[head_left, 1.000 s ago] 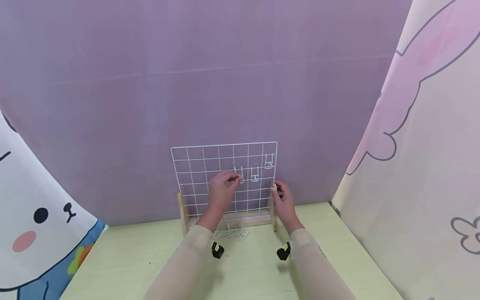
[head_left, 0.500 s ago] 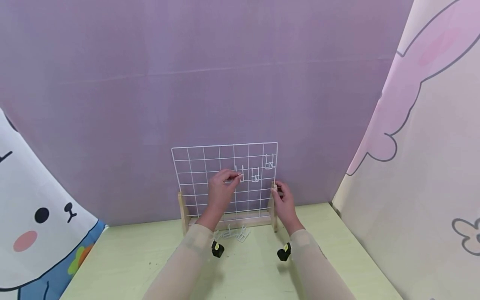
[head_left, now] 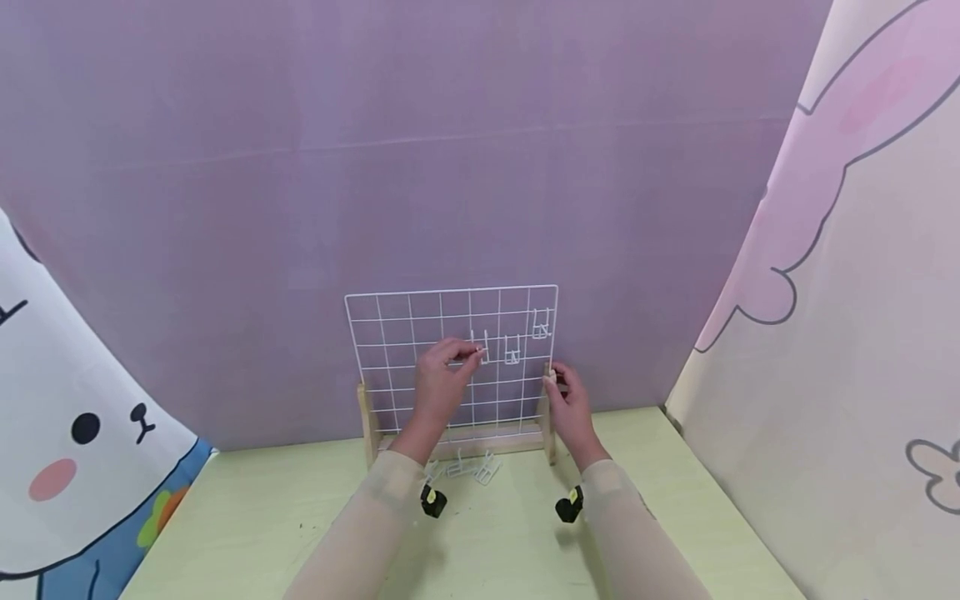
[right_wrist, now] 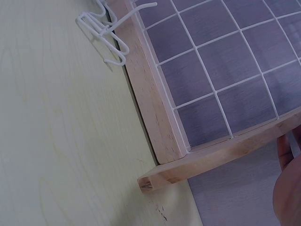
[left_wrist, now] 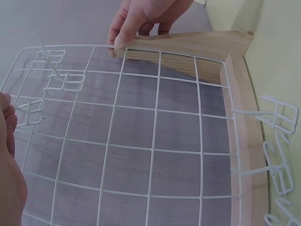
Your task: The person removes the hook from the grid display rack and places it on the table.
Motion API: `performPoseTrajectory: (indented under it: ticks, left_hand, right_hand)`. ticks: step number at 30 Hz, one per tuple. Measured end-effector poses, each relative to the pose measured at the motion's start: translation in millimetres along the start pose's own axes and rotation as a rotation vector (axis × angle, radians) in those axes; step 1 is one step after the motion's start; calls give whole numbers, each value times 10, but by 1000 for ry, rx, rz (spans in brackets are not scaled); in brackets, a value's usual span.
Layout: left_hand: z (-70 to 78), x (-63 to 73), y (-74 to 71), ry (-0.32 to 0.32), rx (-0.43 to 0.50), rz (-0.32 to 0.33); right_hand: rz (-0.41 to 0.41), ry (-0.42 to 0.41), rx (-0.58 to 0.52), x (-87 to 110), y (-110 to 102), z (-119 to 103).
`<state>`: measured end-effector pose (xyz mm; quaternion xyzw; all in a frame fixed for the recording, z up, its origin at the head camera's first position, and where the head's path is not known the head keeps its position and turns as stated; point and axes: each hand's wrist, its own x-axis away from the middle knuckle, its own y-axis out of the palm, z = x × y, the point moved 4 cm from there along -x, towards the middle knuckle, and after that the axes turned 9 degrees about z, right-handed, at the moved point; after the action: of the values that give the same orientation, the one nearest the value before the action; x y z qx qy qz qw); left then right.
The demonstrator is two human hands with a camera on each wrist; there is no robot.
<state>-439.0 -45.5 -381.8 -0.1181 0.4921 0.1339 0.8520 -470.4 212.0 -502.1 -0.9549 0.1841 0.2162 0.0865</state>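
A white wire grid panel (head_left: 452, 291) stands upright in a wooden stand (head_left: 366, 417). My left hand (head_left: 438, 385) pinches a white wire hook (left_wrist: 30, 113) by its prong, its back frame lying against the grid wires. To the right, two more white hooks (head_left: 512, 353) hang on the grid, one higher near the corner. With thumb and fingers, my right hand (head_left: 573, 410) grips the top of the stand's right upright (head_left: 550, 437) at the panel's side edge. In the right wrist view only part of that hand shows, behind the wood.
Several loose white hooks (head_left: 487, 468) lie on the pale table (head_left: 495, 542) in front of the stand's base rail (left_wrist: 254, 155). Behind rises a purple cloth backdrop (head_left: 450, 167). A printed curtain (head_left: 862, 333) borders the right side, another with a cartoon animal the left.
Both hands keep their places, the left on its hook and the right on the upright. The head view has shifted very slightly.
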Motion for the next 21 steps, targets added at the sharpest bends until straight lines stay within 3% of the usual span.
performPoseTrajectory:
  ticks: [10, 21]
  left_hand:
    - [56, 46, -61, 36, -17, -10]
    - [29, 215, -51, -56, -23, -77]
  right_hand:
    - [20, -81, -11, 2, -15, 20]
    - [23, -72, 2, -11, -12, 43]
